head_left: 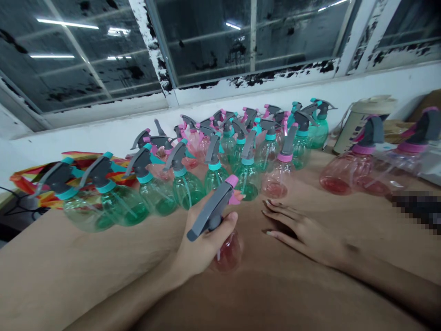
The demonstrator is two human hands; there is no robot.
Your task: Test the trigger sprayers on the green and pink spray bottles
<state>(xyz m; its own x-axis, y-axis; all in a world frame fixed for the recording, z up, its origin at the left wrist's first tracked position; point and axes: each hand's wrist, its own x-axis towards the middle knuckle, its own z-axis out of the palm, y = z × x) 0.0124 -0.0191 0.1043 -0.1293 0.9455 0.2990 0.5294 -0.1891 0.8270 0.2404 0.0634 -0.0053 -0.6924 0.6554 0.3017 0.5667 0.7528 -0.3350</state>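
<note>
My left hand (203,234) is wrapped round the neck of a pink spray bottle (229,253) with a grey trigger head and pink nozzle. The bottle stands on or just over the wooden table (131,276); I cannot tell which. Fingers spread, my right hand (299,230) rests low at the table to the right, holding nothing. Just beyond it is another pink spray bottle (275,181) with a grey head and pink collar. Green spray bottles (188,186) with turquoise collars form a row in front of my left hand.
Several more green and pink bottles crowd the back, by the white wall (138,122). Two pink bottles (339,174) stand at right, near a cream jug (361,122). A colourful wrapper (27,179) lies far left. Dark windows (213,41) are above.
</note>
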